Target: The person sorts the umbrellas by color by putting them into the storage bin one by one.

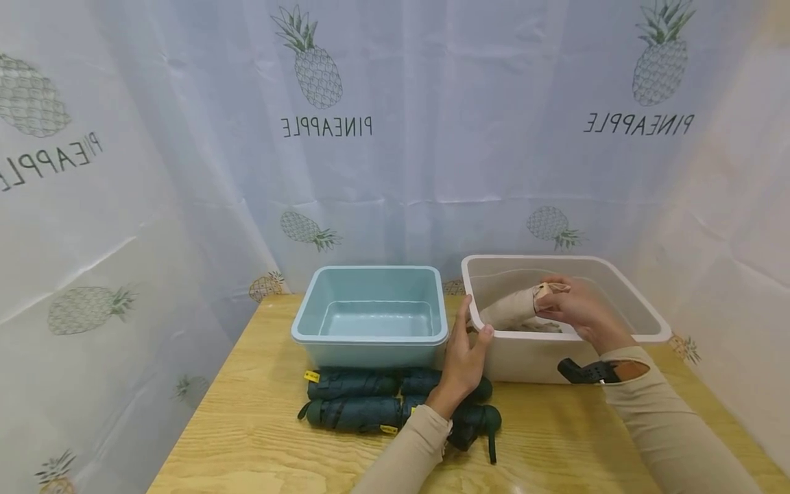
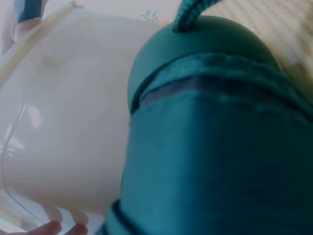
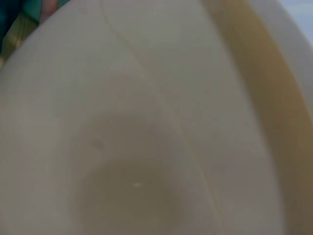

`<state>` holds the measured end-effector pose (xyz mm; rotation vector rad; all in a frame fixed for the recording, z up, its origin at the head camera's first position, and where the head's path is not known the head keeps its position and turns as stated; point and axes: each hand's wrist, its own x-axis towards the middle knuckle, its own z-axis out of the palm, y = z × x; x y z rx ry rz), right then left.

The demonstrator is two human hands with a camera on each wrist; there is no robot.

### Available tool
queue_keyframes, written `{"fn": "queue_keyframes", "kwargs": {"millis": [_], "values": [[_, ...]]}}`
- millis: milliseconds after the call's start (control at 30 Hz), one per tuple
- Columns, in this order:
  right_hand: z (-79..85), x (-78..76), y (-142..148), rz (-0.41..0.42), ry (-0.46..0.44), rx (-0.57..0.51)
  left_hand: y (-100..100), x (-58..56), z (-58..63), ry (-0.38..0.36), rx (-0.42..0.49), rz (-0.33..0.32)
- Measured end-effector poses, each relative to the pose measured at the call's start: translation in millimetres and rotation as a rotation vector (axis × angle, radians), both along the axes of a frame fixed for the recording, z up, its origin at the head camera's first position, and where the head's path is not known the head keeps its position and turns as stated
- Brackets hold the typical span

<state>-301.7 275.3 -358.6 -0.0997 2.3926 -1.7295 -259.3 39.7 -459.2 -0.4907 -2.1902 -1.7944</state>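
In the head view, my right hand [image 1: 577,309] reaches inside the white bin [image 1: 524,360] and grips one end of a beige folded umbrella [image 1: 512,309]. More beige fabric shows beneath it, mostly hidden by the front rim. My left hand [image 1: 464,360] braces the bin's near left corner, thumb at the front rim and fingers along the left side. Below that hand lie several dark green folded umbrellas [image 1: 354,414]. One green umbrella [image 2: 210,161], with its rounded cap and cord, fills much of the left wrist view. The right wrist view shows only the blurred bin wall [image 3: 137,122].
Left of the white bin stands a light blue bin [image 1: 376,353] with nothing visible inside. Both bins rest on a wooden table [image 1: 241,425]. A pineapple-print curtain [image 1: 407,158] hangs behind and at the sides.
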Motion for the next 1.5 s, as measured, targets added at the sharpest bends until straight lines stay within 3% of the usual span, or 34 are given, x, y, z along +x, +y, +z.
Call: {"fn": "queue_keyframes", "kwargs": {"millis": [233,800,1133,1300,1500], "values": [[2.7,0.8,-2,0.03,0.0,0.055,1,-0.8,-1.0,0.019,0.001,0.006],[4.0,2.5,-1,-0.02,-0.028,0.17,1,-0.1,-1.9,0.039,0.003,-0.001],[7.5,5.9,-7,-0.053,0.0,0.208,1,-0.9,-2.4,-0.003,0.004,-0.013],[3.5,5.9,-8,-0.08,0.086,0.176,1,-1.4,-2.1,-0.005,0.001,-0.006],[-0.2,12.7,-11,-0.177,0.326,0.175,1,2.8,2.5,-0.003,-0.004,0.009]]}}
